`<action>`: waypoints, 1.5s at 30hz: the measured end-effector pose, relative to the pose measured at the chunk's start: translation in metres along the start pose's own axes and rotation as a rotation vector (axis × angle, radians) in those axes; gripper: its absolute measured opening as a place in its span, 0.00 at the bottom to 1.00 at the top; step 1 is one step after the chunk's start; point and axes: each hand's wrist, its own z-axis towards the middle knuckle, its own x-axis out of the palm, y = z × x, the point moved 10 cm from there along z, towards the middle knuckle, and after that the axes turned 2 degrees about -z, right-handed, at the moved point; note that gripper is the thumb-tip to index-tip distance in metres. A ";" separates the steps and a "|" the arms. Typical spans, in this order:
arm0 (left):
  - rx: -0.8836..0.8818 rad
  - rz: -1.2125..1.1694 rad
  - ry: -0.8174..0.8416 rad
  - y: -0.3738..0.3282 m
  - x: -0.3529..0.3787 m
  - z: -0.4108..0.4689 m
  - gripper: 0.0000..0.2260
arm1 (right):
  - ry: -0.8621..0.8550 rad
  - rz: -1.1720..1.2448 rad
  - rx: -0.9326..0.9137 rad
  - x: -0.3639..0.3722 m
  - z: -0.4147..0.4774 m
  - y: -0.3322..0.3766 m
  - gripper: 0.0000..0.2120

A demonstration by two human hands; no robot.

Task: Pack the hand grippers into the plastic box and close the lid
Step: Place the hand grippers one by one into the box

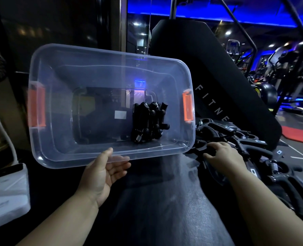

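A clear plastic box with orange latches on both ends is tilted toward me, open side facing the camera. My left hand grips its near rim from below. Several black hand grippers with metal springs lie stacked against the box's right inner side. To the right of the box, my right hand rests palm down on a pile of loose black hand grippers. Whether its fingers are closed around one is hidden. No lid is identifiable.
A black padded gym bench printed with white letters rises behind the box. My grey-trousered leg runs down the middle. A white box sits at lower left. Gym machines under blue light fill the far right.
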 end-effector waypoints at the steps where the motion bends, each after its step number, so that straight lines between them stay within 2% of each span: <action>1: 0.001 -0.001 -0.001 0.000 0.000 0.000 0.16 | 0.017 0.001 -0.014 0.003 0.001 0.001 0.24; 6: 0.001 0.000 0.001 0.000 0.000 -0.001 0.17 | 0.060 -0.011 -0.074 0.000 -0.007 0.005 0.23; 12: 0.004 -0.001 -0.002 -0.001 0.001 -0.002 0.16 | 0.238 -0.048 -0.171 0.010 -0.028 0.014 0.33; 17: -0.003 -0.001 -0.002 0.000 0.000 -0.002 0.16 | 0.212 -0.053 -0.125 0.008 -0.028 0.015 0.28; 22: -0.006 0.003 -0.001 0.000 0.000 -0.001 0.16 | 0.083 0.064 -0.048 0.004 -0.022 0.020 0.35; 27: -0.006 0.007 -0.005 0.000 -0.001 -0.001 0.16 | 0.145 0.059 0.007 0.010 -0.022 0.017 0.40; 38: -0.003 0.006 -0.002 0.001 -0.001 0.000 0.16 | 0.247 -0.067 0.006 0.011 -0.034 0.019 0.36; 45: 0.000 0.004 0.000 0.000 0.001 -0.002 0.16 | 0.222 0.008 -0.109 0.000 -0.043 0.024 0.23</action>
